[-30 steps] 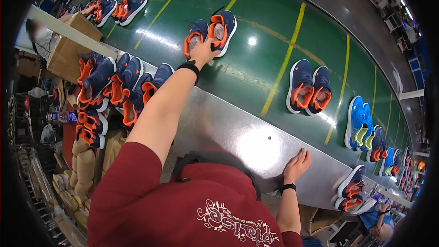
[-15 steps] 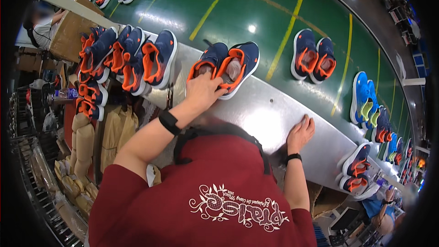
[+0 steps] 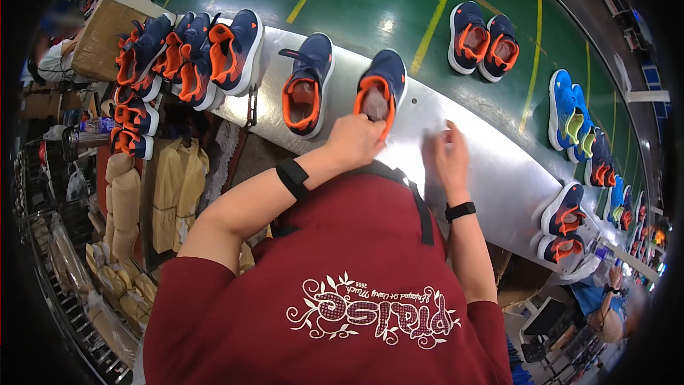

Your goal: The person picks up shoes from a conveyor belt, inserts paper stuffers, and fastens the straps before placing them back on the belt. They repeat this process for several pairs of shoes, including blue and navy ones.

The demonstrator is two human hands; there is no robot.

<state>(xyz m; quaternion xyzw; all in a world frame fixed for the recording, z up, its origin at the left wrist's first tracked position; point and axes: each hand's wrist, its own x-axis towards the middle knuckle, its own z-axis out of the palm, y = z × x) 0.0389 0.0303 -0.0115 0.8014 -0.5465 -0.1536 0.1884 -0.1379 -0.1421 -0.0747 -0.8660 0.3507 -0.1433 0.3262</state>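
My left hand (image 3: 358, 141) grips the heel collar of a navy sneaker (image 3: 388, 71) with orange lining and a white sole. Wadded stuffing, pale and crumpled, fills that shoe's opening. Just left of it, apart, the matching navy sneaker (image 3: 315, 57) stands untouched on the metal ledge (image 3: 442, 110), its strap sticking out to the side. My right hand (image 3: 450, 160) hovers near the ledge, slightly blurred, fingers apart and holding nothing.
Several navy and orange sneakers (image 3: 239, 43) crowd the ledge at left. On the green conveyor belt (image 3: 385, 0) stand a navy pair (image 3: 470, 36) and a blue pair (image 3: 563, 107). Another navy pair (image 3: 563, 214) sits at the ledge's right end. A cardboard box (image 3: 107, 39) is at upper left.
The two sneakers before me, side by side earlier, now stand apart. My left hand has moved right with the right-hand shoe. My right hand has shifted left, off its spot on the ledge.
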